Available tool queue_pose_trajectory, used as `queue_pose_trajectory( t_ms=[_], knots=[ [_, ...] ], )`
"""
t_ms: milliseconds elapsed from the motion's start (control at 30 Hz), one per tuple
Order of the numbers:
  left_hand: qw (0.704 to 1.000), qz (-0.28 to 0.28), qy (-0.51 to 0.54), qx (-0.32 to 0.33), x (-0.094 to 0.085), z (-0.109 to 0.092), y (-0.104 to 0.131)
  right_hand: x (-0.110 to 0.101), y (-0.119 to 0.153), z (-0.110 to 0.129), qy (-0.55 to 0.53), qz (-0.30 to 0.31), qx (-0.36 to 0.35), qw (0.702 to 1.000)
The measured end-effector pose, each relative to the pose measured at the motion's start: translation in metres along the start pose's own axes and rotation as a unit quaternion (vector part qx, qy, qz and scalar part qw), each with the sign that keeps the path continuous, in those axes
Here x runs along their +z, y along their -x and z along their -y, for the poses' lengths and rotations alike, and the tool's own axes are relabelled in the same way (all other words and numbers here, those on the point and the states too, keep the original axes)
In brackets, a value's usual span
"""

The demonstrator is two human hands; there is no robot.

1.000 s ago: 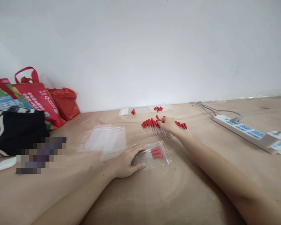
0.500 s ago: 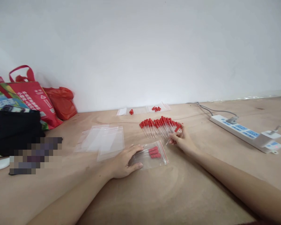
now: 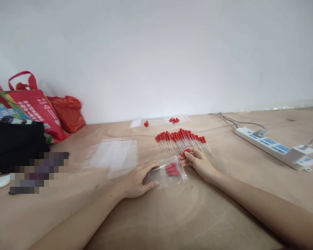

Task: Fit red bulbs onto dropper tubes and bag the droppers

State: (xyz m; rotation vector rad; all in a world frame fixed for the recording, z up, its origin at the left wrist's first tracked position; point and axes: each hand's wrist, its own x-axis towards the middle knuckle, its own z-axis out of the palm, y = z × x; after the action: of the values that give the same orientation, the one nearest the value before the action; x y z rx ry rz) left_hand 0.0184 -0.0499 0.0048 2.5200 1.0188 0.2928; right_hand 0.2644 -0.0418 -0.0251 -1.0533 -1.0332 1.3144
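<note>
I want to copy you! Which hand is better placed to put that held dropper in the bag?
Probably the right hand: it pinches the dropper right by the red-striped edge of the bag. The left hand rests on the opposite end, seemingly better for steadying.

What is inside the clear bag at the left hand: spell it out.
The clear bag holds a few red-bulbed droppers, bulbs toward its red-lined edge. The left hand covers the other end, so anything there is hidden.
</note>
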Motion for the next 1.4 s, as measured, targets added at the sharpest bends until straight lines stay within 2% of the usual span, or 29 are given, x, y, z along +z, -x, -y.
queue_pose_trajectory(
  t_ms=[133,267,400,467,533,600,667,800,867,933,1000,1067,1167,1233,1400],
  knots=[
    [1.000,0.009,0.000,-0.013,0.001,0.001,0.001,-0.001,0.003,-0.002,0.079,0.063,-0.013,0.995],
    [1.000,0.010,-0.002,-0.015,0.000,-0.001,0.000,-0.003,0.004,-0.003,0.192,0.138,-0.046,0.971],
    [1.000,0.004,-0.001,-0.008,-0.001,-0.003,0.000,-0.003,0.001,-0.001,0.285,0.122,-0.162,0.937],
    [1.000,0.003,0.000,-0.007,-0.001,-0.003,-0.001,0.000,-0.003,-0.002,0.278,0.134,-0.163,0.937],
    [1.000,0.000,0.001,-0.005,0.000,-0.002,-0.001,0.005,-0.007,-0.006,0.242,0.144,-0.119,0.952],
    [1.000,-0.001,-0.001,-0.001,0.000,-0.001,-0.001,0.009,-0.010,-0.010,0.226,0.109,-0.078,0.965],
    [1.000,0.001,-0.005,-0.001,0.001,0.000,0.000,0.012,-0.012,-0.013,0.244,0.065,-0.069,0.965],
    [1.000,0.008,-0.009,-0.013,0.001,0.000,0.001,0.000,-0.019,-0.009,0.265,0.104,-0.057,0.957],
    [1.000,0.008,-0.010,-0.012,0.000,-0.001,0.001,-0.014,-0.028,-0.001,0.309,0.071,-0.062,0.946],
    [1.000,0.007,-0.011,-0.005,-0.002,-0.003,0.000,-0.029,-0.042,0.008,0.391,-0.019,-0.114,0.913],
    [1.000,0.004,-0.012,0.003,-0.003,-0.005,-0.001,-0.040,-0.059,0.017,0.460,-0.107,-0.136,0.871],
    [1.000,0.005,-0.014,0.006,-0.003,-0.006,-0.002,-0.043,-0.077,0.025,0.509,-0.153,-0.135,0.836],
    [1.000,0.006,-0.014,0.007,-0.003,-0.005,-0.002,-0.036,-0.101,0.030,0.543,-0.186,-0.132,0.808],
    [1.000,0.007,-0.013,0.010,-0.002,-0.004,-0.002,-0.027,-0.114,0.029,0.539,-0.198,-0.121,0.810],
    [1.000,-0.003,-0.007,0.025,0.000,0.001,0.000,-0.017,-0.131,0.023,0.493,-0.207,-0.105,0.838]
  ],
)
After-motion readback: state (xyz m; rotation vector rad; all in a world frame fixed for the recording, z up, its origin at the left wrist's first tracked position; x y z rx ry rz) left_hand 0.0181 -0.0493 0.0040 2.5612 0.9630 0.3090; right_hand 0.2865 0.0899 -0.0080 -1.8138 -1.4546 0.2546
